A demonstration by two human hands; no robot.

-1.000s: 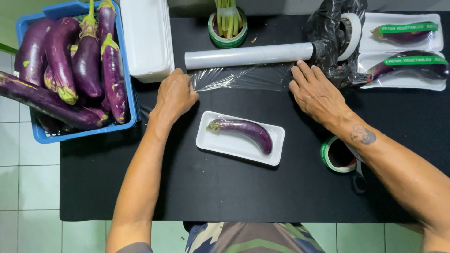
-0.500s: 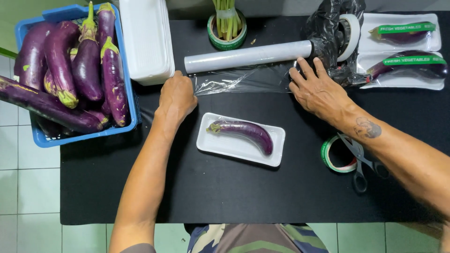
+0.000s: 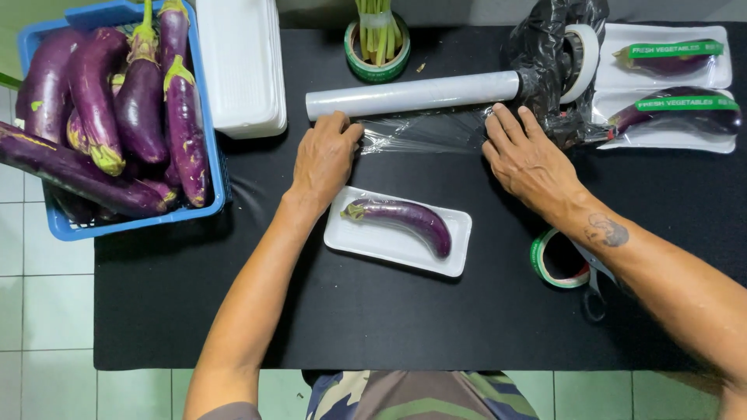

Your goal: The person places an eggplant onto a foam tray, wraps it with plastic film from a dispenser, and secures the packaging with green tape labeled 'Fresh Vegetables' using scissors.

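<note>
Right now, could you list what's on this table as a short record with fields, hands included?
Left hand: on the left end of the film sheet, grip unclear
Right hand: flat on the sheet's right end
Film roll: lying across the table just beyond both hands
Tray: white, near the person, holds one eggplant, unwrapped
Basket: blue, far left, piled with eggplants
Wrapped trays: two, far right
Tape roll: green and white, under the right forearm

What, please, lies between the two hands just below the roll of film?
In the head view, a pulled-out sheet of clear film spans from the left hand to the right hand.
</note>
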